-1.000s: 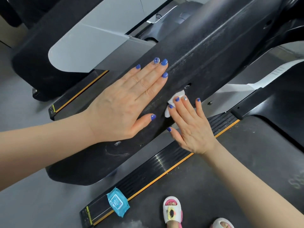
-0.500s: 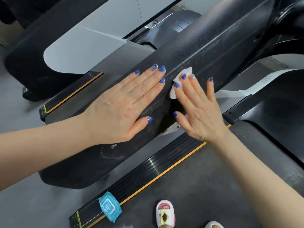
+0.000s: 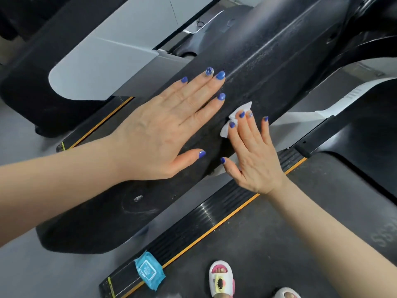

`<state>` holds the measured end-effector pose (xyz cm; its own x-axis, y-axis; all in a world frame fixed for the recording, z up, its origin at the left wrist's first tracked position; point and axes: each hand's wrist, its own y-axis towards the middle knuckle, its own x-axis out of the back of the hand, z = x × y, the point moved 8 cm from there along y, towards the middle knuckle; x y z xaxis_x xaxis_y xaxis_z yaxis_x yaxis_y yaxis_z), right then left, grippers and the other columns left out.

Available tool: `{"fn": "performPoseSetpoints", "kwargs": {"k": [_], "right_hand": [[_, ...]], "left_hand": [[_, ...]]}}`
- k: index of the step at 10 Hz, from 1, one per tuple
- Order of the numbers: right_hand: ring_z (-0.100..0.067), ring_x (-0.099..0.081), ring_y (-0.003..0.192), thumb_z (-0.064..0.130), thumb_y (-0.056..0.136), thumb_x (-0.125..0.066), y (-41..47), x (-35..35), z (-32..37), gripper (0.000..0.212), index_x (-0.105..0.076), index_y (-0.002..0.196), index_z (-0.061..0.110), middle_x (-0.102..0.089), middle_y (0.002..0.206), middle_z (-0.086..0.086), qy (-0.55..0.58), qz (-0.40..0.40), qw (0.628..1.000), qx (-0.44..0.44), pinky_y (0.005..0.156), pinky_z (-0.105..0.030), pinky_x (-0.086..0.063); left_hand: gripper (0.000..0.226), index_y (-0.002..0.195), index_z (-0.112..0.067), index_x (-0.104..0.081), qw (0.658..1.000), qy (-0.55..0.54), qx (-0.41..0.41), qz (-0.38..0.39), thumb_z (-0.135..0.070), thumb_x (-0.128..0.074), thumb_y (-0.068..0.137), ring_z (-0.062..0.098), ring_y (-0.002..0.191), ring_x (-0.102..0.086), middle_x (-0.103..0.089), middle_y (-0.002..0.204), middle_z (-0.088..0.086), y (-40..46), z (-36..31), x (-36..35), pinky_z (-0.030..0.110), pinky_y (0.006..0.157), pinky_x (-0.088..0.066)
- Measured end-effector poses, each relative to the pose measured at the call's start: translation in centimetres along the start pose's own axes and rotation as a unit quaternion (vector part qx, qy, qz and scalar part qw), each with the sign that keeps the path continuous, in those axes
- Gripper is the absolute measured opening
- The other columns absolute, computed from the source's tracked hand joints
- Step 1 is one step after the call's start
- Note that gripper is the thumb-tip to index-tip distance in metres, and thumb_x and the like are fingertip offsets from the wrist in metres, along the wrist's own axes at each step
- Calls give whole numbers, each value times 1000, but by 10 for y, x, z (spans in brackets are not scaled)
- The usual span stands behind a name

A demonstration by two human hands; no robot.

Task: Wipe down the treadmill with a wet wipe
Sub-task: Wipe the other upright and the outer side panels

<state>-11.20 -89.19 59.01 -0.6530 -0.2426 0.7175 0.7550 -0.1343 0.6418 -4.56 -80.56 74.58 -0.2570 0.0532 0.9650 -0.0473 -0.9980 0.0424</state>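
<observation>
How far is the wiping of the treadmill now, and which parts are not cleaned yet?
In hand: the right hand presses a white wet wipe on the black side arm, the left hand flat beside it. Done: unclear; smears show near the wipe. Left: the arm's lower end shows dusty marks, and the belt and side rail look untouched.

Bare forearms, no sleeves – blue nail polish (image 3: pixel 220 75) – white slippers (image 3: pixel 221 278) w/ pink trim.

Bright, even light; soft shadows; edges bowed.
</observation>
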Motion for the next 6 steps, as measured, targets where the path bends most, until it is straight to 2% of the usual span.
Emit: {"fn": "performPoseSetpoints", "kwargs": {"k": [1,2,3,4,5,6], "right_hand": [[-21,11,155,44,105,-25,-30,-27,-8,71,10,160,17,18,168,-1,-25,23,999,26,124,-46,11],[-20,13,155,45,106,-20,-44,-39,-12,69,11,160,17,20,167,-1,-26,36,999,10,124,-44,13],[-21,10,155,45,105,-23,-33,-31,5,70,10,160,17,17,168,-1,1,4,1000,15,124,-45,10],[-20,8,155,43,105,-26,-20,-32,15,70,8,160,17,3,170,-2,19,2,998,55,124,-47,11],[-20,7,156,42,106,-23,-52,-48,-8,67,7,160,16,-9,167,-7,-16,30,999,33,124,-48,10],[-20,6,156,44,105,-22,-71,-52,-28,69,9,161,17,2,168,-3,-35,74,997,2,124,-47,11]], "left_hand": [[75,157,3,-22,1000,4,3,3,-38,-49,100,37,155,-9,-13,165,24,0,-1,-2,48,126,-15],[74,157,3,-22,1000,6,8,16,-36,-50,100,38,155,-8,-13,165,25,1,0,-2,49,126,-16],[75,156,3,-22,1000,12,11,26,-36,-51,99,39,155,-8,-12,165,26,2,-1,-3,49,126,-16],[76,157,3,-20,999,27,8,34,-37,-49,100,39,155,-7,-10,165,26,2,-1,-3,49,126,-15],[77,158,1,-21,999,16,27,38,-38,-48,98,40,154,-12,-13,165,25,1,0,-6,55,123,-20],[80,156,0,-25,998,-12,58,34,-39,-48,91,45,150,-23,-22,162,26,2,1,-7,64,115,-31]]}}
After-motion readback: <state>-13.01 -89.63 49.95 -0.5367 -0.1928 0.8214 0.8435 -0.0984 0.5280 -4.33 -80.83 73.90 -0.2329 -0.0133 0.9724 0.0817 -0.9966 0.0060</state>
